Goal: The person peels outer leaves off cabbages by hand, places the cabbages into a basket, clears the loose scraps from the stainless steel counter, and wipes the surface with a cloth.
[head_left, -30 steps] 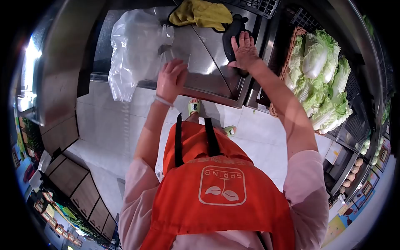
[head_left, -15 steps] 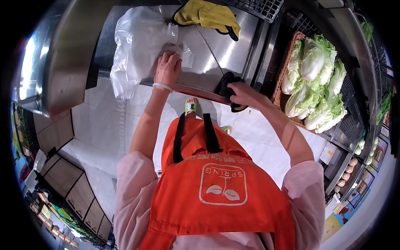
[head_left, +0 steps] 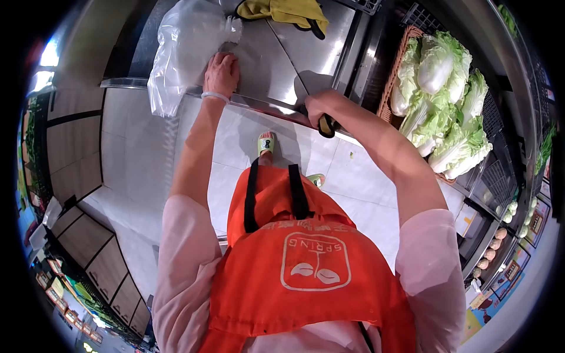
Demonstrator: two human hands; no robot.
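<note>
My left hand (head_left: pixel 222 73) rests at the front of the metal counter (head_left: pixel 265 70). Its fingers are curled at the right edge of a stack of clear plastic bags (head_left: pixel 182 56), and the fingertips are partly hidden. The bags droop over the counter's front edge. My right hand (head_left: pixel 321 105) is closed at the counter edge, around a dark glove with a yellowish rim (head_left: pixel 326 125) that hangs below the fingers. Most of that glove is hidden by the hand. Farther back on the counter lies a yellow glove with black trim (head_left: pixel 282 12).
To the right, a wicker basket (head_left: pixel 385 106) holds several Chinese cabbages (head_left: pixel 438 73). Black crates (head_left: pixel 506 147) and a shelf of produce stand beyond it. Wooden cabinets (head_left: pixel 112 267) line the left. Tiled floor (head_left: pixel 141 153) lies under my feet.
My left hand's fingers have curled in at the bags' edge. My right hand has turned over the dark glove, so less of it shows. The view has shifted slightly, moving the counter up.
</note>
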